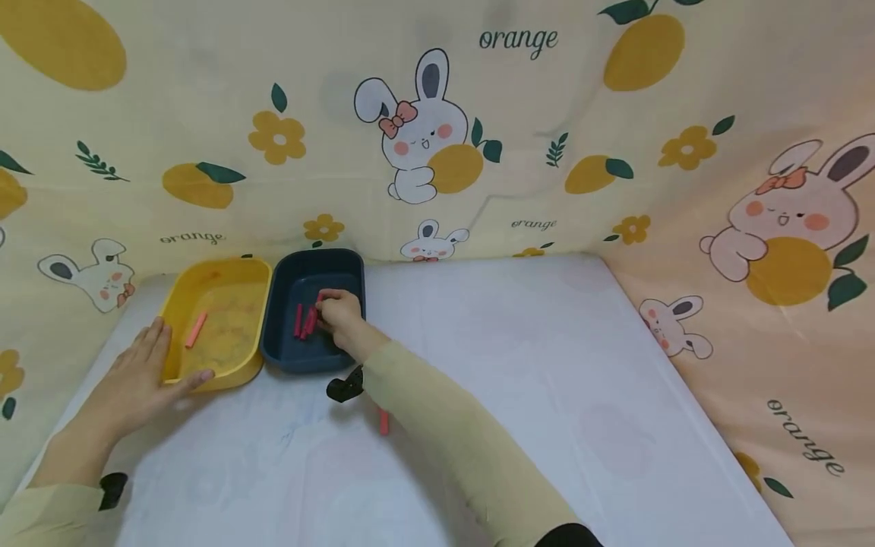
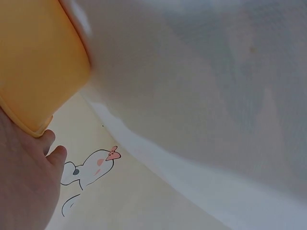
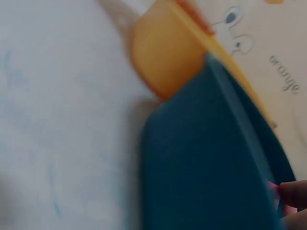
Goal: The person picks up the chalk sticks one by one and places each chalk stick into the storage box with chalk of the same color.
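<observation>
A yellow bin [image 1: 249,370] stands at the left of the table with one light red stick [image 1: 196,330], chalk-like in shape, inside. My left hand [image 1: 137,376] rests along that bin's left and near rim, fingers straight and thumb spread; part of it also shows in the left wrist view. Beside it a dark blue bin [image 1: 301,363] holds several darker red sticks [image 1: 298,320]. Reaching into the blue bin, my right hand [image 1: 345,319] pinches a red stick [image 1: 319,297] between thumb and fingers. In the right wrist view only fingertips [image 3: 293,192] appear, past the bin's wall.
Another red stick [image 1: 384,422] lies on the white table [image 1: 519,365], partly hidden by my right sleeve. A patterned cloth [image 1: 519,99] with rabbits and oranges hangs behind the table. Black wrist straps [image 1: 345,385] show at both arms.
</observation>
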The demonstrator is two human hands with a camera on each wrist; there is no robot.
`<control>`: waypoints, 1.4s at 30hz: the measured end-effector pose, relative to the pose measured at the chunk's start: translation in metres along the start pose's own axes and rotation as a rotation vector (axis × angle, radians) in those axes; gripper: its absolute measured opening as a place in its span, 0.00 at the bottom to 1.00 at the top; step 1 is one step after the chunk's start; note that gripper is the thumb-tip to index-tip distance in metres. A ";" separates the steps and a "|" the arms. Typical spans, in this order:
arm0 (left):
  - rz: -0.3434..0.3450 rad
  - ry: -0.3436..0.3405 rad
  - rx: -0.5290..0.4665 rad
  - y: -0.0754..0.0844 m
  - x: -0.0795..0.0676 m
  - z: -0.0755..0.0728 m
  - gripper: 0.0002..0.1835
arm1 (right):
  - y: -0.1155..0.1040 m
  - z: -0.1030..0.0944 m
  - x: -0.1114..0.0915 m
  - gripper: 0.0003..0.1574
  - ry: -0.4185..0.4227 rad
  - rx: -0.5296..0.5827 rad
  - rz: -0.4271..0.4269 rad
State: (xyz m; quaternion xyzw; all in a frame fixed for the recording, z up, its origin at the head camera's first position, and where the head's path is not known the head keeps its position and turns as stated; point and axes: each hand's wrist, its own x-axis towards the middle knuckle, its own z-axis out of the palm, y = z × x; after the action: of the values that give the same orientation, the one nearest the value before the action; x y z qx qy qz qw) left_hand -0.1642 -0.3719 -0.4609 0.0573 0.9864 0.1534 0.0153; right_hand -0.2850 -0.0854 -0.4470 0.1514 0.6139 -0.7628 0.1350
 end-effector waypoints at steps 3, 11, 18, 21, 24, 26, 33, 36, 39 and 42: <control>0.006 0.007 -0.001 0.000 0.001 0.000 0.61 | 0.003 0.002 0.000 0.18 0.048 -0.145 -0.040; 0.000 0.005 0.008 -0.002 0.001 0.001 0.61 | 0.011 0.003 0.006 0.14 0.060 -0.339 -0.117; -0.008 -0.010 0.005 0.001 0.001 -0.002 0.61 | 0.010 0.002 0.006 0.16 0.072 -0.427 -0.088; -0.003 -0.010 0.002 0.003 0.000 -0.003 0.60 | 0.009 0.001 0.007 0.17 0.064 -0.466 -0.089; 0.000 -0.006 0.000 0.004 -0.001 -0.004 0.59 | 0.009 0.000 0.006 0.15 0.057 -0.514 -0.092; -0.003 -0.005 0.005 0.005 -0.001 -0.005 0.59 | 0.009 0.000 0.006 0.14 0.058 -0.529 -0.091; -0.003 -0.003 0.006 0.004 -0.001 -0.004 0.60 | 0.008 0.001 0.008 0.12 0.059 -0.540 -0.065; 0.003 0.000 -0.003 0.003 0.000 -0.003 0.60 | 0.008 0.001 0.007 0.12 0.069 -0.542 -0.073; 0.004 -0.001 -0.005 0.001 0.001 -0.002 0.60 | 0.009 0.001 0.005 0.12 0.075 -0.536 -0.091; 0.002 -0.001 -0.002 -0.001 0.001 -0.001 0.60 | 0.009 0.000 0.003 0.13 0.072 -0.516 -0.106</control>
State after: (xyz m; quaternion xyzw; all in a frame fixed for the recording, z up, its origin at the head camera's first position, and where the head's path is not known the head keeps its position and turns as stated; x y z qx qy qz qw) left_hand -0.1658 -0.3726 -0.4603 0.0583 0.9862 0.1544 0.0157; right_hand -0.2844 -0.0876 -0.4561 0.1067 0.7997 -0.5810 0.1072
